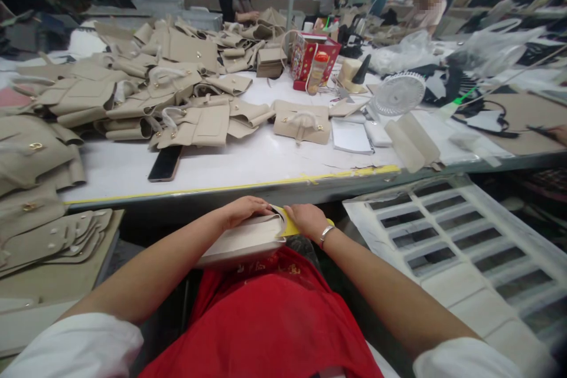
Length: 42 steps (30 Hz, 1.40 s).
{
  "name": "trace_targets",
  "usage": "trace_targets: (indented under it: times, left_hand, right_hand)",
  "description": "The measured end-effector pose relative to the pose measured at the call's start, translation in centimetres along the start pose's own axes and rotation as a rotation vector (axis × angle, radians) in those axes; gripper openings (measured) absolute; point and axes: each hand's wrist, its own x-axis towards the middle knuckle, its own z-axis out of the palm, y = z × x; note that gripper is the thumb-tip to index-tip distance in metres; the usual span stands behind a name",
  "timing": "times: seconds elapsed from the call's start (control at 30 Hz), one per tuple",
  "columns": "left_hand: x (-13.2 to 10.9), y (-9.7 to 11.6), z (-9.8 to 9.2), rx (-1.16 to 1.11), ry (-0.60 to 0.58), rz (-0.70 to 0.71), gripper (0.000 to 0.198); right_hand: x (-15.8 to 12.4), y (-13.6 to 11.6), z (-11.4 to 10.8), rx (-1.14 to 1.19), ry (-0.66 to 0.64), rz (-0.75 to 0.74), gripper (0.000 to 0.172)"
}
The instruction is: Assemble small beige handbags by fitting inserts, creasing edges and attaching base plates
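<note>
A light beige bag body [248, 237] rests against my red apron, below the table's front edge. My left hand [248, 210] is closed over its upper edge, near the right end. A flat yellow piece [289, 224], which looks like a plastic scraper or template, meets the bag's right end. My right hand [307, 221] is closed around this yellow piece, and part of it shows beyond my wrist. My fingertips are partly hidden, and I cannot tell how far the yellow piece reaches into the bag.
Many beige bag pieces [195, 124] lie piled on the white table [124, 180], with a phone [165, 164] at its front. A notepad [352, 136], a small fan [399, 93] and a red box [305, 59] stand farther back. A slotted rack [425, 269] is at right. People work behind.
</note>
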Motion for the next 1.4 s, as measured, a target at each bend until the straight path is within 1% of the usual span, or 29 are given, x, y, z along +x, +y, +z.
trace_targets:
  times: [0.1,0.17,0.27,0.37,0.43,0.5,0.6,0.67,0.7,0.77,1.0,1.07,1.2,1.27,1.4]
  left_hand:
    - [0.6,0.0,-0.3,-0.128,0.006,-0.045,0.028]
    - [1.0,-0.1,-0.6,-0.161,-0.065,-0.079,0.035]
    - [1.6,-0.6,-0.9,-0.110,-0.195,-0.122,0.049]
    - [2.0,-1.1,-0.9,-0.016,-0.246,-0.139,0.054]
    - [2.1,-1.3,-1.0,0.019,-0.237,-0.153,0.055]
    - [2.1,-1.2,-1.1,0.088,-0.189,-0.149,0.054]
    - [2.0,-0.7,-1.6,0.344,-0.122,-0.073,0.049]
    - [1.9,-0.5,-1.9,0.481,-0.126,-0.020,0.046]
    - [1.9,-0.4,-2.0,0.508,-0.136,-0.010,0.045]
    - [1.8,-0.4,-2.2,0.494,-0.148,-0.018,0.044]
    - [1.6,-0.6,-2.4,0.332,-0.137,-0.125,0.042]
    - [1.4,-0.6,-2.6,0.369,-0.130,-0.120,0.041]
    - [0.9,-0.3,-2.4,0.553,-0.138,-0.026,0.038]
    - [0.6,-0.3,-2.2,0.605,-0.154,0.007,0.037]
    - [-0.5,-0.3,-1.8,0.689,-0.145,-0.011,0.043]
  right_hand:
    - [0.5,0.2,-0.7,-0.034,0.022,-0.031,0.058]
    - [0.7,0.3,-1.0,-0.086,0.024,-0.087,0.057]
    - [0.8,0.4,-1.0,-0.194,0.024,-0.211,0.053]
    - [0.8,0.4,-1.2,-0.268,0.022,-0.325,0.045]
    - [1.0,0.4,-1.4,-0.287,0.009,-0.355,0.043]
    - [1.3,0.3,-1.7,-0.285,-0.004,-0.338,0.047]
    - [1.9,0.2,-2.0,-0.278,-0.004,-0.324,0.050]
    - [2.3,0.1,-2.1,-0.269,-0.002,-0.329,0.050]
    - [2.4,0.1,-2.1,-0.262,-0.001,-0.327,0.050]
    - [2.7,0.1,-2.0,-0.246,-0.003,-0.321,0.051]
    - [3.3,-0.2,-1.9,-0.208,-0.011,-0.342,0.054]
    - [3.4,-0.2,-1.9,-0.207,-0.005,-0.375,0.054]
    - [3.8,0.2,-1.7,-0.208,-0.016,-0.454,0.053]
    - [3.9,0.4,-1.6,-0.207,-0.029,-0.489,0.053]
    - [4.1,0.2,-1.4,-0.193,-0.035,-0.543,0.054]
